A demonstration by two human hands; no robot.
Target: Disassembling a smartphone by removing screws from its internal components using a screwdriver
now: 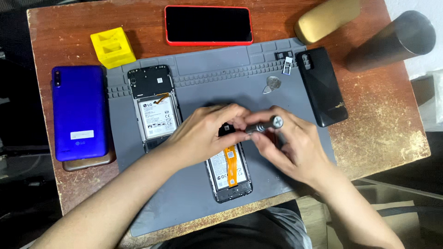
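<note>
While lying lengthwise near-to-far on the grey mat (194,207), opened phone (228,173) steadied by left hand (203,133), right hand (290,147) closed around metal screwdriver (263,125), shaft slanting left over the phone's far end.

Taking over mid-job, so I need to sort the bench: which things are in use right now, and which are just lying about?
In use: left hand, right hand, metal screwdriver, opened phone under them.

Lying about: second opened phone, blue phone, red phone, black back cover, yellow block, pick.
</note>
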